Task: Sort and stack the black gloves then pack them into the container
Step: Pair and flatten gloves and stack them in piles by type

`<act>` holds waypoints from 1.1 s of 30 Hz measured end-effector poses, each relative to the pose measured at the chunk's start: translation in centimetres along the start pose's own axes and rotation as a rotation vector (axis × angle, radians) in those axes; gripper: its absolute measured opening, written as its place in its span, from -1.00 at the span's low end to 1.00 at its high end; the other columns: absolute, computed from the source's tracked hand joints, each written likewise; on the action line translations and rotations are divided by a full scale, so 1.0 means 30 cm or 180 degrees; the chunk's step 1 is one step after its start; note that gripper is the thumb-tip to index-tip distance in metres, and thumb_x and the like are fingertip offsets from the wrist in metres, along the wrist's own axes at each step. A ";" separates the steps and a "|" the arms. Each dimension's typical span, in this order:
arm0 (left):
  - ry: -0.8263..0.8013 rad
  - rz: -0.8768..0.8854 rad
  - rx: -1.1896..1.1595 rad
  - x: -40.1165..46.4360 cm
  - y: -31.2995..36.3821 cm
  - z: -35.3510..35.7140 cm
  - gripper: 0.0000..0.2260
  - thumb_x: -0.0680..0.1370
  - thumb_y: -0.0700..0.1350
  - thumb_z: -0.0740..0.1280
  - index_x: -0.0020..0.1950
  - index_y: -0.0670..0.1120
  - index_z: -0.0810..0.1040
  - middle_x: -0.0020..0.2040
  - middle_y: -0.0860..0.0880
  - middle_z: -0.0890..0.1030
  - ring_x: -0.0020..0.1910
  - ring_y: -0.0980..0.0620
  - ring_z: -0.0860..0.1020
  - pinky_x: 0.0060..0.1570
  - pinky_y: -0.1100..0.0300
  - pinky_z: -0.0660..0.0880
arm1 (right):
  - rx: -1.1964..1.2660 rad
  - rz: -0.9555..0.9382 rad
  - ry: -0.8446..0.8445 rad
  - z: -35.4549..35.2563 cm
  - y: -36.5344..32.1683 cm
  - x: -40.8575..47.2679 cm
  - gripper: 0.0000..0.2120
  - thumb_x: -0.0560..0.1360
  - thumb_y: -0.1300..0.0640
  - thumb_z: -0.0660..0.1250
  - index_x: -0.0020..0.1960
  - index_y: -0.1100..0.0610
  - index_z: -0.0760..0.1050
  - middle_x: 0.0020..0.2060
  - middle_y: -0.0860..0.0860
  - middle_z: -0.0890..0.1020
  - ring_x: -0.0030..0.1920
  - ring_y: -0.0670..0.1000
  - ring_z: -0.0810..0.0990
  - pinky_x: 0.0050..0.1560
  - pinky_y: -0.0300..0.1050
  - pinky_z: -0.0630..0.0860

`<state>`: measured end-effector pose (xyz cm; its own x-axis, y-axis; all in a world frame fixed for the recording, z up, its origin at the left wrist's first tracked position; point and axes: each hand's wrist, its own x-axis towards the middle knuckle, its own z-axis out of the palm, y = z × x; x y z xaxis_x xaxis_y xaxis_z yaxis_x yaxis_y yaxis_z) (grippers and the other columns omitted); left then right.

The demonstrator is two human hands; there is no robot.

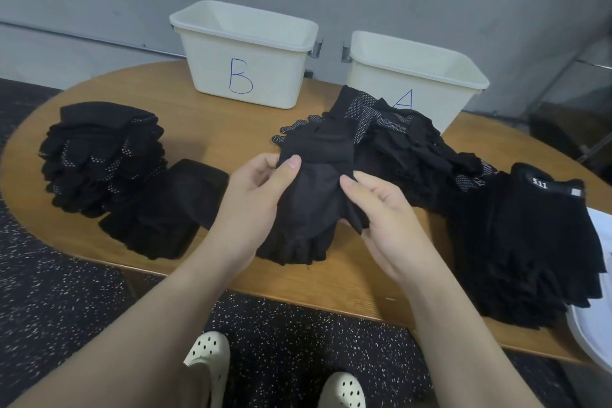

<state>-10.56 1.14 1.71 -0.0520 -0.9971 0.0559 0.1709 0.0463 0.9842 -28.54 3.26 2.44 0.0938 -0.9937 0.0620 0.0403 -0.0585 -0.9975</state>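
Note:
I hold a plain black glove [314, 189] above the table's middle. My left hand [255, 189] grips its left edge, thumb on top. My right hand [387, 209] pinches its right side near the thumb part. Under it lies a small pile of plain gloves [298, 248]. A stack of dotted gloves [99, 156] sits at the left, with a stack of plain gloves [165, 212] beside it. A loose heap of dotted gloves [407, 149] lies in front of bin A [427, 76]. Labelled gloves [523, 242] are stacked at the right. Bin B [245, 53] stands behind.
The wooden oval table [205, 129] stands against a grey wall. A white object [596, 325] lies at the table's right edge. The speckled dark floor and my two pale clogs [212, 358] show below the table's near edge.

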 end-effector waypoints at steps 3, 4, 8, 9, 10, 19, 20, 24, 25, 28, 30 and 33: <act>-0.0002 0.0099 0.0109 0.007 0.001 -0.005 -0.80 0.67 -0.07 0.33 0.10 -0.21 0.61 0.01 -0.13 0.73 0.03 -0.08 0.70 0.10 0.02 0.63 | -0.0534 0.0024 -0.0014 -0.012 0.009 0.001 -0.66 0.69 0.03 0.28 0.11 0.33 0.60 0.00 0.32 0.69 0.03 0.25 0.69 0.21 0.35 0.56; 0.0003 0.0138 0.0151 0.008 0.002 -0.007 -0.82 0.67 -0.08 0.33 0.09 -0.19 0.60 -0.01 -0.11 0.73 0.00 -0.05 0.70 0.06 0.03 0.63 | -0.0725 0.0023 -0.0068 -0.017 0.010 0.000 -0.64 0.68 0.01 0.30 0.09 0.35 0.57 -0.08 0.36 0.66 -0.13 0.17 0.67 0.01 0.26 0.62; 0.0000 0.0403 0.0482 0.013 -0.005 -0.019 -0.87 0.68 -0.08 0.32 0.06 -0.14 0.57 -0.09 -0.02 0.72 -0.08 0.03 0.68 -0.07 0.07 0.62 | -0.1000 0.0161 -0.0297 -0.043 0.009 -0.013 -0.80 0.64 0.06 0.35 0.10 0.19 0.62 -0.37 0.11 0.68 -0.47 0.02 0.52 -0.47 -0.24 0.37; 0.0026 0.0475 0.0635 0.012 -0.007 -0.023 -0.88 0.68 -0.07 0.33 0.05 -0.11 0.57 -0.10 -0.01 0.72 -0.10 0.04 0.69 -0.09 0.04 0.63 | -0.0914 0.0178 -0.0282 -0.052 0.011 -0.014 -0.81 0.64 0.11 0.35 0.09 0.23 0.62 -0.41 0.07 0.67 -0.49 -0.02 0.50 -0.47 -0.29 0.36; 0.0067 0.0549 0.0792 0.010 -0.010 -0.026 -0.88 0.68 -0.06 0.33 0.05 -0.09 0.56 -0.11 -0.01 0.72 -0.12 0.03 0.69 -0.10 -0.01 0.65 | -0.0809 0.0218 -0.0233 -0.058 0.013 -0.012 -0.82 0.64 0.16 0.35 0.07 0.28 0.62 -0.45 0.05 0.64 -0.51 -0.06 0.48 -0.47 -0.32 0.36; 0.0227 0.0818 0.0995 0.000 -0.004 -0.034 -0.89 0.69 -0.03 0.30 0.10 -0.04 0.56 -0.10 -0.03 0.72 -0.12 -0.11 0.70 -0.13 -0.23 0.64 | -0.0181 0.0384 -0.0203 -0.063 -0.007 -0.001 -0.77 0.55 0.07 0.40 0.06 0.24 0.66 -0.28 0.22 0.47 -0.44 -0.05 0.36 -0.43 -0.21 0.33; 0.0229 0.0751 0.0859 0.000 0.001 -0.036 -0.89 0.69 -0.04 0.30 0.10 -0.06 0.57 -0.09 -0.06 0.73 -0.11 -0.13 0.70 -0.10 -0.23 0.65 | -0.0112 0.0414 -0.0223 -0.055 -0.011 -0.002 -0.82 0.56 0.03 0.38 -0.08 0.11 0.68 -0.29 0.20 0.42 -0.40 -0.04 0.33 -0.41 -0.19 0.28; 0.0266 0.0490 0.0505 -0.009 0.013 -0.040 -0.88 0.68 -0.07 0.31 0.08 -0.08 0.61 -0.15 -0.11 0.73 -0.17 -0.11 0.70 -0.15 -0.08 0.66 | -0.0253 0.0527 -0.0281 -0.015 0.001 0.002 -0.64 0.61 -0.17 0.31 -0.22 0.01 0.66 -0.30 0.11 0.53 -0.27 0.01 0.44 -0.26 -0.09 0.30; 0.0250 0.0443 0.0456 -0.013 0.013 -0.036 -0.87 0.68 -0.07 0.31 0.07 -0.09 0.62 -0.15 -0.11 0.73 -0.19 -0.09 0.70 -0.18 -0.03 0.65 | -0.0185 0.0491 -0.0307 -0.003 0.009 0.006 -0.59 0.59 -0.22 0.34 -0.05 0.13 0.68 -0.15 0.21 0.65 -0.17 0.08 0.53 -0.16 -0.04 0.40; 0.0092 0.0412 0.0441 -0.026 0.013 -0.019 -0.86 0.68 -0.09 0.31 0.09 -0.10 0.63 -0.12 -0.07 0.74 -0.17 -0.03 0.71 -0.19 0.06 0.66 | 0.0110 0.0470 -0.0153 0.024 0.029 0.017 -0.50 0.61 -0.11 0.37 0.26 0.33 0.56 0.18 0.26 0.67 0.18 0.14 0.66 0.24 0.04 0.54; 0.0029 0.0416 0.0403 -0.027 0.014 -0.013 -0.87 0.67 -0.09 0.32 0.10 -0.10 0.63 -0.12 -0.07 0.74 -0.16 -0.04 0.71 -0.15 0.00 0.67 | 0.0392 0.0460 -0.0130 0.035 0.022 0.019 -0.66 0.64 0.06 0.33 0.34 0.22 0.58 0.21 0.16 0.69 0.25 0.14 0.66 0.29 0.04 0.58; 0.0292 0.0592 0.1008 -0.013 -0.001 -0.028 -0.92 0.65 -0.02 0.36 0.05 0.00 0.62 -0.30 -0.03 0.69 -0.32 -0.02 0.66 -0.29 -0.02 0.63 | 0.0725 0.0475 -0.0089 0.027 0.015 0.025 -0.68 0.62 0.09 0.34 0.33 0.19 0.60 0.21 0.19 0.68 0.26 0.21 0.65 0.30 0.12 0.57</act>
<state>-9.72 1.47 1.50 0.0419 -0.9705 0.2373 -0.1442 0.2292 0.9626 -27.65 2.58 2.07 0.1428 -0.9864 -0.0810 0.2464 0.1147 -0.9624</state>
